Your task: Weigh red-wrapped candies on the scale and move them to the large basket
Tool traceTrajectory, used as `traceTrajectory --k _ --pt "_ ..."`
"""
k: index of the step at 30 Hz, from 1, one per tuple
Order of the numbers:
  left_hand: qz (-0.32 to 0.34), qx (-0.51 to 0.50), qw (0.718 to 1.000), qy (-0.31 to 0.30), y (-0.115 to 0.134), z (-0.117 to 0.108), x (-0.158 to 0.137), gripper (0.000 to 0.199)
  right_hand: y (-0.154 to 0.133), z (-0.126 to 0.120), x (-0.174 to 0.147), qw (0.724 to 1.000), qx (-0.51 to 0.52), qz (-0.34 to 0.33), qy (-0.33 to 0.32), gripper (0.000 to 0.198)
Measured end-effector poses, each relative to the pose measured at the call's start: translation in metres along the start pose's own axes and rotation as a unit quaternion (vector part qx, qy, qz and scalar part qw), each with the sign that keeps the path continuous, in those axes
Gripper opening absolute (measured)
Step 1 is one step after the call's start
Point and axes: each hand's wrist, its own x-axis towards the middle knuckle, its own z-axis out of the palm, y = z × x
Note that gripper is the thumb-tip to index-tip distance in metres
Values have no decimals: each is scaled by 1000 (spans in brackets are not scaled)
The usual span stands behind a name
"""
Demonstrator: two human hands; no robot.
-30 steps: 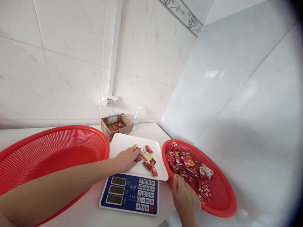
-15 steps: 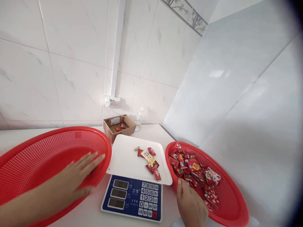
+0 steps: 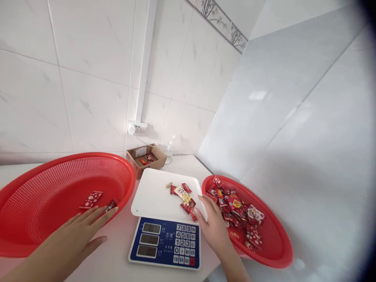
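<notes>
My left hand [image 3: 82, 231] is open with fingers stretched, over the near rim of the left red basket [image 3: 129, 172]. Close to its fingertips lie a dotted red packet [image 3: 91, 199] and a dark red packet [image 3: 111, 205]. My right hand [image 3: 214, 225] reaches over the right edge of the white scale pan [image 3: 155, 196], thumb and fingers apart. Its thumb is beside a small red packet [image 3: 192, 214]; whether they touch I cannot tell. A yellow-and-white packet [image 3: 183, 194], several red packets and a peanut-like piece [image 3: 169, 185] lie on the pan.
Below the pan is the scale's blue keypad panel [image 3: 166, 244]. At the right, a red basket [image 3: 276, 246] holds many red packets. Behind the pan stand a cardboard box [image 3: 138, 169] with a few packets and a clear bottle [image 3: 170, 150]. A socket [image 3: 137, 128] is on the tiled wall.
My right hand has left the right basket's rim and moved up and left to the pan. Two packets now show in the left basket. My left hand has shifted slightly down and left.
</notes>
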Motion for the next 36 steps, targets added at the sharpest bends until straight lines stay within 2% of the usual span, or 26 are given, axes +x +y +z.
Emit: traceTrajectory --k 2,4,7,11,16,18,21,24,25,28,29,30,31,32,35,36 --pt "36 19 999 -20 14 -11 12 56 -18 8 16 996 5 -11 -92 50" --pt "55 12 998 -7 33 -24 22 59 -30 16 30 986 -19 -1 -169 55" --pt "76 -34 996 20 59 -39 33 59 -36 22 44 976 -58 4 -210 59" --pt "81 -92 992 13 76 -43 38 54 -34 24 53 980 -85 -7 -181 45" --pt "70 -126 989 14 69 -36 41 52 -32 16 63 989 -71 14 -126 41" --pt "66 -112 991 15 60 -35 42 51 -32 10 70 994 -37 45 -94 40" --pt "54 -71 996 21 46 -35 41 52 -41 6 84 991 78 100 -46 33" --pt "42 -42 998 -2 38 -36 39 48 -71 16 101 976 181 108 -55 29" --pt "44 -39 998 -17 38 -37 38 47 -86 22 106 970 210 101 -69 30" --pt "61 -44 996 -58 46 -41 35 48 -134 41 116 883 430 108 -156 40" --pt "66 -48 994 -67 50 -43 35 48 -147 46 117 851 479 86 -198 45" --pt "68 -52 994 -74 54 -44 34 48 -157 50 117 831 498 66 -238 53" --pt "68 -55 993 -77 57 -45 34 48 -163 52 117 831 489 43 -262 59" --pt "69 -57 993 -77 60 -45 34 47 -164 53 117 849 454 15 -270 65" --pt "74 -64 993 -72 62 -45 34 48 -139 52 115 949 234 -37 -209 72" --pt "76 -66 992 -76 62 -45 34 49 -125 52 115 969 154 -26 -190 70"
